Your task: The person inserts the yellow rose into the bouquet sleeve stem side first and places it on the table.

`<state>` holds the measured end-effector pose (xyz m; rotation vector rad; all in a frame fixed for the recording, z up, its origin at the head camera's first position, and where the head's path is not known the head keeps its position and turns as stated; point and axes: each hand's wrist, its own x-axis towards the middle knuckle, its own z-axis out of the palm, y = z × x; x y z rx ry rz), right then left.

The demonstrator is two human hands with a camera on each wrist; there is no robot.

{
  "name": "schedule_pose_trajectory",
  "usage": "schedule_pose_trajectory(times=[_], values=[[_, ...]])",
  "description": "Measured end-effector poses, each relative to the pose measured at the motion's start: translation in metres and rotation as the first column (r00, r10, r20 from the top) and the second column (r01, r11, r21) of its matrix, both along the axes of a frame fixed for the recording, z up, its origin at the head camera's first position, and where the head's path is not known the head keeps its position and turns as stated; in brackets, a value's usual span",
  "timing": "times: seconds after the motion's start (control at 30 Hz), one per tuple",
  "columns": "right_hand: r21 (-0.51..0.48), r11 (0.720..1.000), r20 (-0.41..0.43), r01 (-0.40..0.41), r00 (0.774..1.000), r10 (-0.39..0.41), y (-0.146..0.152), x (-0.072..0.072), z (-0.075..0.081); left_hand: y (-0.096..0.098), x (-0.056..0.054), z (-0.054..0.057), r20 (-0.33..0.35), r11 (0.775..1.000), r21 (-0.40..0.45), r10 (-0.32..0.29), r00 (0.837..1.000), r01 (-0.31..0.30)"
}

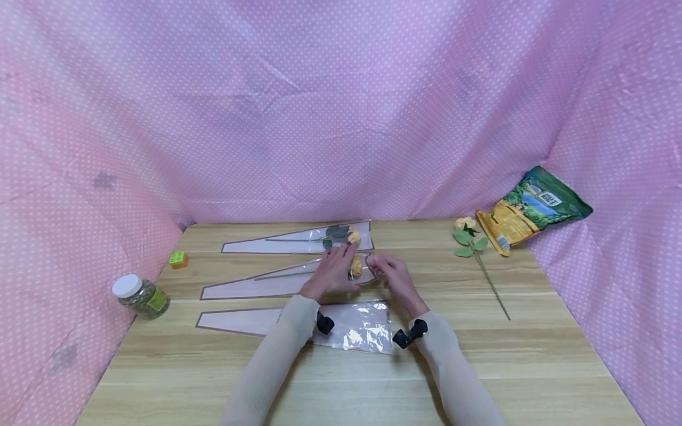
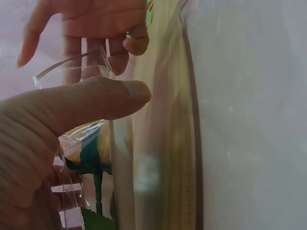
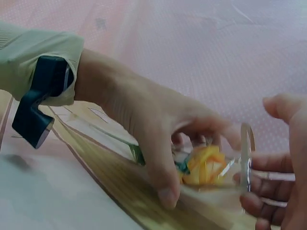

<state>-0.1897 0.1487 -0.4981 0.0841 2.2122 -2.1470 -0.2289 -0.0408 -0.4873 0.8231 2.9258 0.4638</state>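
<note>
Flowers (image 1: 356, 267): three; clear sleeves (image 1: 277, 286): three.

Sleeves (image 1: 274, 361) were long, plain, pale cream; each wrist bore a black, angular device (image 3: 45, 76), bent in profile, at the cuff (image 3: 69, 93); left hand (image 1: 333, 273) and right hand (image 1: 396, 279) were bare.

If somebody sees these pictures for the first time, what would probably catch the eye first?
Probably the pink dotted cloth, which rises behind and beside the wooden table. Next might come the green-and-yellow bag at the table's far right corner, then the yellow rose in a clear sleeve, between the left hand and right hand.
</note>
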Motion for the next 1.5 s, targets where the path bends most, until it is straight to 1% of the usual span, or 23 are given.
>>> schedule_pose_trajectory(times=[0.07,0.13,0.27,0.37,0.43,0.53,0.67,0.77,0.93,1.07,1.17,1.23,1.33,1.4,1.47,1.5], values=[[0.014,1.000,0.012,-0.021,1.000,0.021,-0.003,-0.002,0.004,0.000,0.000,-0.001,0.002,1.000,-0.017,-0.007,1.000,0.007],[0.058,0.998,0.024,-0.017,1.000,0.016,-0.006,-0.003,0.006,0.001,0.000,-0.003,0.004,0.999,-0.031,-0.013,1.000,0.013],[0.151,0.988,0.054,0.032,0.998,-0.041,-0.009,-0.006,0.008,0.001,0.000,-0.005,0.012,0.998,-0.055,-0.020,1.000,0.020],[0.176,0.983,0.065,0.045,0.996,-0.057,-0.008,-0.008,0.007,-0.001,0.001,-0.006,0.031,0.998,-0.057,-0.026,0.999,0.028],[0.181,0.983,0.056,0.025,0.998,-0.035,-0.006,-0.007,0.005,-0.003,0.002,-0.006,0.046,0.998,-0.049,-0.033,0.998,0.036],[0.170,0.985,0.032,-0.030,0.999,0.025,0.000,-0.004,0.001,-0.009,0.004,-0.005,0.076,0.999,-0.027,-0.039,0.996,0.041],[0.170,0.980,0.007,-0.102,0.995,0.102,0.006,-0.001,-0.004,-0.022,0.006,-0.002,0.115,1.000,0.012,-0.022,0.993,0.020],[0.224,0.964,-0.019,-0.144,0.988,0.152,0.009,0.000,-0.006,-0.033,0.007,0.001,0.146,0.999,0.034,0.003,0.989,-0.008],[0.339,0.922,-0.048,-0.188,0.975,0.216,0.014,0.003,-0.008,-0.044,0.006,0.000,0.188,0.999,0.028,0.022,0.982,-0.027],[0.390,0.900,-0.055,-0.193,0.971,0.232,0.017,0.007,-0.009,-0.047,0.005,-0.002,0.210,0.999,0.037,0.026,0.977,-0.034],[0.411,0.892,-0.051,-0.191,0.971,0.232,0.019,0.009,-0.009,-0.047,0.004,-0.002,0.211,0.998,0.047,0.024,0.977,-0.035],[0.421,0.884,-0.033,-0.202,0.971,0.237,0.021,0.009,-0.009,-0.047,0.004,-0.003,0.203,0.998,0.049,0.020,0.979,-0.030],[0.416,0.882,0.008,-0.223,0.970,0.242,0.023,0.008,-0.007,-0.046,0.004,-0.003,0.198,0.999,0.048,0.013,0.980,-0.023],[0.400,0.886,0.030,-0.235,0.969,0.243,0.023,0.007,-0.004,-0.045,0.004,-0.004,0.197,0.999,0.047,0.008,0.980,-0.018],[0.368,0.903,0.033,-0.223,0.973,0.227,0.022,0.005,-0.002,-0.044,0.004,-0.004,0.204,0.999,0.046,0.009,0.979,-0.019],[0.352,0.910,0.043,-0.217,0.975,0.216,0.021,0.005,0.003,-0.044,0.004,-0.005,0.207,0.999,0.045,0.010,0.978,-0.020]])
